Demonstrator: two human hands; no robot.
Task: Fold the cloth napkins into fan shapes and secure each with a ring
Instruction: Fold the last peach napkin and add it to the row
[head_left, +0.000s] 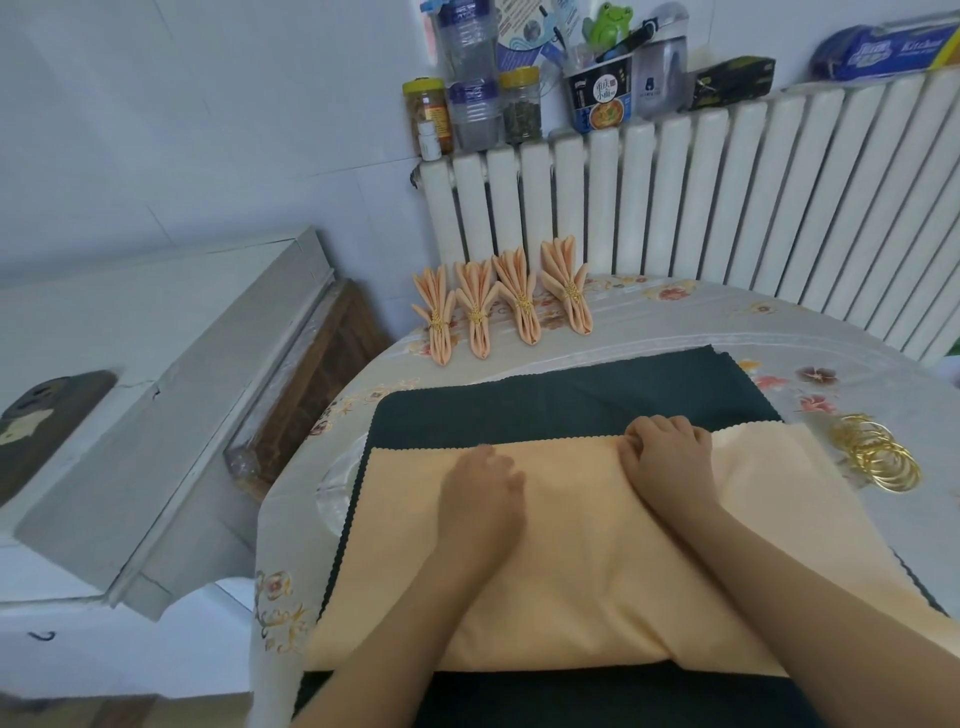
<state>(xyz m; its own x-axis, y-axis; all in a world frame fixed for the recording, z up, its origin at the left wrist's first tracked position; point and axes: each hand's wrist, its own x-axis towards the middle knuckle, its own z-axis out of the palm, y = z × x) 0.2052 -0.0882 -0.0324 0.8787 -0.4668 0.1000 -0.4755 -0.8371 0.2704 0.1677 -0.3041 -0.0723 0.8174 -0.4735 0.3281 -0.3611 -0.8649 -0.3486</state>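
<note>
Counting four ringed fans (501, 304) at the desk's far left, I am pressing my left hand (480, 499) flat on the peach napkin (582, 561), right fingers (631, 441) pinching its far edge, rings (878, 452) waiting.

Two bare forearms in shot, no sleeves showing. The left hand (480, 499) wears nothing at all. Same for the right hand (670, 457): no rings, no watch.
</note>
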